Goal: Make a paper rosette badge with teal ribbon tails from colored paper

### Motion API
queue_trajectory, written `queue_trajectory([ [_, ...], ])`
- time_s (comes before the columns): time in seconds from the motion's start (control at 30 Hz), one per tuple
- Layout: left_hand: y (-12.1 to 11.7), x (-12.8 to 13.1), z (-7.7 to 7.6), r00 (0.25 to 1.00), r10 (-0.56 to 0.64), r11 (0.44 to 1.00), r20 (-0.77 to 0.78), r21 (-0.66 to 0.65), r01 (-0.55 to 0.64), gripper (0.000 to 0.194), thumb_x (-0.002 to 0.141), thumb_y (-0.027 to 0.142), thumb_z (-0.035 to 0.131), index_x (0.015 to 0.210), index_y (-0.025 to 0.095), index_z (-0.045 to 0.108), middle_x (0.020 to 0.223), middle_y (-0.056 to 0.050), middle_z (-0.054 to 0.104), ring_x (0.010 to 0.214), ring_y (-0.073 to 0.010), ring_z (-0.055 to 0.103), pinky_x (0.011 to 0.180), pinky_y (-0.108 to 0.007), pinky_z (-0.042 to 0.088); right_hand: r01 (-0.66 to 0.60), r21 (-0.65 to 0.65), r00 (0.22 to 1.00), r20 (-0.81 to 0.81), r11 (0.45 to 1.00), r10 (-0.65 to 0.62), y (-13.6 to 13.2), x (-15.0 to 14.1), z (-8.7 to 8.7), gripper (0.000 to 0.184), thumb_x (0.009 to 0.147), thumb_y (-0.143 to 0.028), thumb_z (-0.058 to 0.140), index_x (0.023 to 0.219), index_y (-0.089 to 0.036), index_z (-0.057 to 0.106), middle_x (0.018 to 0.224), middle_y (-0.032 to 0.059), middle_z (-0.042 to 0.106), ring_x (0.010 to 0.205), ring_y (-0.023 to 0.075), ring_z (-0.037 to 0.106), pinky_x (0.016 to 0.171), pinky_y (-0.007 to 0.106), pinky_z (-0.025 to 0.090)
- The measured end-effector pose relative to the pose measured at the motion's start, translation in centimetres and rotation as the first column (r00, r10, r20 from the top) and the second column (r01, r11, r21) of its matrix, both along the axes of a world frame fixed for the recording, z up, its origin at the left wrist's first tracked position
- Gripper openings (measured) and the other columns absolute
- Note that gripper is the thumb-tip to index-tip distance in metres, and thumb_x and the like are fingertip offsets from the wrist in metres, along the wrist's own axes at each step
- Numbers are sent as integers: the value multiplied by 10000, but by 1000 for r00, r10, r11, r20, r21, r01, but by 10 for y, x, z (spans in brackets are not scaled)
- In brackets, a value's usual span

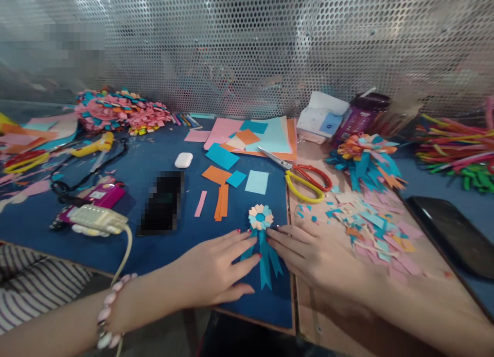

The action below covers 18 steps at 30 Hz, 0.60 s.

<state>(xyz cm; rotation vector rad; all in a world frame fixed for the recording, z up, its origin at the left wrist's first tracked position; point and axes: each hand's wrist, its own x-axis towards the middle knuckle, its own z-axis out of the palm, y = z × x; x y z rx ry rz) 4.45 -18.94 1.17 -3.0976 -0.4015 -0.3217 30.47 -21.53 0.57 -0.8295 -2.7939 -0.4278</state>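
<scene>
A paper rosette in peach and blue lies flat on the dark blue board, its notched blue paper tails fanned toward me. My left hand rests at its left side, fingers stretched out and the fingertips touching the tails. From the right, my right hand reaches in with straight fingers, their tips at the tails' right edge just under the rosette. Neither hand is closed around it. Behind the rosette lie a light blue paper square, orange strips and a pink strip.
Scissors with red and yellow handles lie half open beyond the rosette. Paper scraps and a finished-looking paper flower are right. A phone, white earbud case, power strip and yellow glue gun are left.
</scene>
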Motion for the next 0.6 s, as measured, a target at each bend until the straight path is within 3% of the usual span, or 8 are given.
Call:
queue_trajectory([
  [0.2,6,0,2,999,-10,1000,-40,18,11,448,900,405,466,1239,125,555,1280,-176,553,1178,-304,532,989,-450,456,-18,3,1000,-4,1000,18,5,1,-3,319,924,-213,449,1187,-104,593,1223,102,616,1037,237,558,803,399,492],
  [0.33,2,-1,1,1000,12,1000,-18,-16,-12,455,890,398,493,1295,190,507,1339,-161,501,1226,-315,484,993,-473,443,-28,46,996,-78,999,32,-1,4,-1,292,923,-183,435,1118,-87,631,1147,113,657,1007,233,577,797,400,494],
  [0.6,-20,0,-3,998,59,998,-21,7,-59,531,879,450,483,1291,115,501,1331,-198,501,1243,-324,461,973,-441,469,96,5,986,-140,995,-95,-21,-5,-12,290,895,-213,482,1116,-126,649,1159,83,655,1033,245,558,829,391,496],
])
